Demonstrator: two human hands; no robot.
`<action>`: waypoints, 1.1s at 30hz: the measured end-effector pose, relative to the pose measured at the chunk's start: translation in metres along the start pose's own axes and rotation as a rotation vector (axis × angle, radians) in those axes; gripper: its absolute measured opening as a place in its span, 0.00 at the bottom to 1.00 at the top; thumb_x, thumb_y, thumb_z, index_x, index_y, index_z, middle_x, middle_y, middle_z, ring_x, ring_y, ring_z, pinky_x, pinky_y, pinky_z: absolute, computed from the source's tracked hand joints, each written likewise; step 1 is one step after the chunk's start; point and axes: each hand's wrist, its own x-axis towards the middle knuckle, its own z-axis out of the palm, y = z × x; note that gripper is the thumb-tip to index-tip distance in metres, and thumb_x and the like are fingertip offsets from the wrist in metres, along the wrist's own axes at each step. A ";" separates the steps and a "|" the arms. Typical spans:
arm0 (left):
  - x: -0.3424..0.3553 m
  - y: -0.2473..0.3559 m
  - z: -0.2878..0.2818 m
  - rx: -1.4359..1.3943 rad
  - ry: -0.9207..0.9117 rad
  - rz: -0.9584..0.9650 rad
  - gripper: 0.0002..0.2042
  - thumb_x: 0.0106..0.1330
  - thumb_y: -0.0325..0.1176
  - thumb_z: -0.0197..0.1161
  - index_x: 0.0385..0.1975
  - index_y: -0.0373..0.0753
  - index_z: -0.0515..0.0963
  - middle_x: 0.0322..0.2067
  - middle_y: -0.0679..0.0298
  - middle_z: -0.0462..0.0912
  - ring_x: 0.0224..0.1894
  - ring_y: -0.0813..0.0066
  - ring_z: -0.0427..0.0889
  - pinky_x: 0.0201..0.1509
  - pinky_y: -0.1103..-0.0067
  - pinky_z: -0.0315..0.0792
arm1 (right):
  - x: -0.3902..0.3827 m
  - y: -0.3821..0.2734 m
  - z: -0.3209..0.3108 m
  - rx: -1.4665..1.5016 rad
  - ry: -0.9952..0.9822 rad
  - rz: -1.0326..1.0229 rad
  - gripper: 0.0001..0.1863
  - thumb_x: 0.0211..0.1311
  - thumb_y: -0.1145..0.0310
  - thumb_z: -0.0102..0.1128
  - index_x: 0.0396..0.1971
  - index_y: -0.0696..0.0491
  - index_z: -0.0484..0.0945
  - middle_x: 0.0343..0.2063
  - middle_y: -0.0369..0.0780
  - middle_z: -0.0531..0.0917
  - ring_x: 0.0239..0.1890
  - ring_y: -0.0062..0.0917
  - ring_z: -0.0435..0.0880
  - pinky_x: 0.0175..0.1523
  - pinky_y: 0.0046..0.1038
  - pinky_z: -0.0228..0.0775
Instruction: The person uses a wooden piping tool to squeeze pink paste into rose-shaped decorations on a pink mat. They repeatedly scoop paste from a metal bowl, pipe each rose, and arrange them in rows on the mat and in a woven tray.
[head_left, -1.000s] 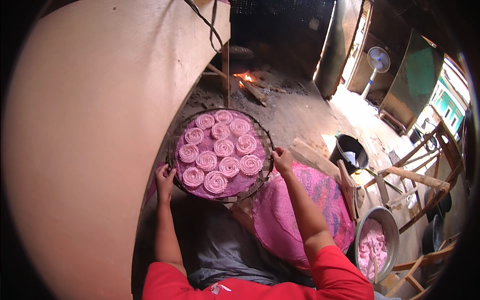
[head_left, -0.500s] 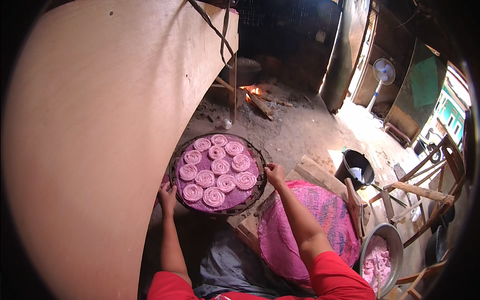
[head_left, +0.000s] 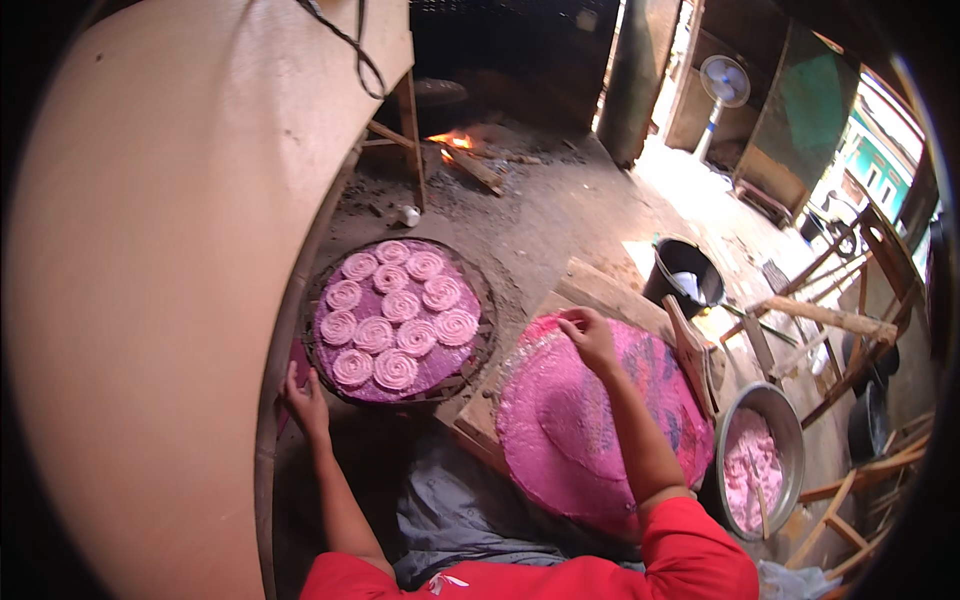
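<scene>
A round tray [head_left: 485, 350] with a dark rim holds several pale pink spiral swirls of dough [head_left: 401, 306] on a purple sheet. It rests low in front of me, left of centre. Near its lower left edge, my left hand [head_left: 306, 402] is open, thumb and fingers apart. To the right lies a round pink stack or covering [head_left: 540, 430] with printed patches, resting on wooden boards. Over its far edge, my right hand [head_left: 592, 340] has its fingers curled together; whether anything is between them is hidden.
A metal basin [head_left: 795, 440] of pink dough with a stick in it stands at right. Beyond are a black bucket [head_left: 690, 278] and wooden frames [head_left: 835, 318]. A wood fire [head_left: 455, 140] burns at the back. A large pale panel [head_left: 150, 300] blocks the left side.
My right hand has let go of the tray's rim and moved right over the pink round. My left hand has come off the tray's edge. The view has shifted to the right.
</scene>
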 end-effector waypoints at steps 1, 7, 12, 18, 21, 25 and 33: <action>-0.013 0.014 -0.007 -0.031 0.068 0.029 0.20 0.65 0.40 0.62 0.53 0.37 0.73 0.48 0.53 0.74 0.50 0.59 0.72 0.50 0.70 0.68 | -0.024 0.002 -0.030 -0.048 0.024 0.009 0.13 0.59 0.64 0.64 0.36 0.59 0.81 0.30 0.42 0.84 0.31 0.25 0.82 0.40 0.26 0.74; -0.113 0.138 0.003 -0.192 -0.329 0.369 0.16 0.64 0.33 0.61 0.49 0.33 0.73 0.45 0.53 0.75 0.50 0.55 0.74 0.57 0.67 0.66 | -0.161 0.032 -0.158 -0.177 0.300 0.205 0.11 0.61 0.67 0.60 0.35 0.60 0.80 0.32 0.44 0.82 0.36 0.30 0.81 0.44 0.29 0.72; -0.217 0.223 0.025 -0.192 -1.022 0.969 0.24 0.59 0.38 0.65 0.56 0.41 0.72 0.57 0.57 0.73 0.60 0.58 0.71 0.66 0.64 0.59 | -0.189 0.068 -0.211 -0.735 0.408 0.138 0.23 0.61 0.61 0.61 0.52 0.58 0.72 0.50 0.50 0.74 0.52 0.41 0.74 0.58 0.35 0.65; -0.267 0.247 0.063 -0.153 -1.193 1.258 0.15 0.61 0.41 0.59 0.46 0.42 0.75 0.49 0.61 0.78 0.53 0.63 0.76 0.57 0.68 0.68 | -0.168 0.104 -0.211 -1.054 0.279 0.374 0.47 0.53 0.45 0.64 0.66 0.56 0.57 0.54 0.50 0.70 0.60 0.42 0.66 0.62 0.43 0.58; -0.268 0.257 0.072 -0.011 -1.192 1.361 0.09 0.65 0.38 0.56 0.38 0.40 0.75 0.39 0.61 0.81 0.42 0.64 0.80 0.42 0.69 0.74 | -0.159 0.113 -0.214 -1.009 0.284 0.476 0.41 0.53 0.46 0.64 0.62 0.54 0.63 0.51 0.49 0.73 0.57 0.42 0.70 0.59 0.46 0.60; -0.243 0.301 0.071 -0.087 -1.135 0.998 0.05 0.69 0.32 0.50 0.35 0.41 0.72 0.26 0.59 0.79 0.22 0.60 0.80 0.24 0.66 0.73 | -0.150 0.117 -0.232 -0.815 0.336 0.467 0.29 0.54 0.51 0.64 0.51 0.54 0.70 0.47 0.49 0.76 0.50 0.45 0.75 0.55 0.45 0.66; -0.153 0.335 0.078 -0.643 -0.674 0.359 0.06 0.71 0.30 0.51 0.37 0.33 0.69 0.28 0.56 0.80 0.24 0.64 0.78 0.30 0.69 0.72 | -0.194 0.080 -0.261 -0.370 0.651 0.219 0.26 0.63 0.51 0.57 0.48 0.60 0.74 0.35 0.46 0.81 0.40 0.36 0.81 0.46 0.34 0.70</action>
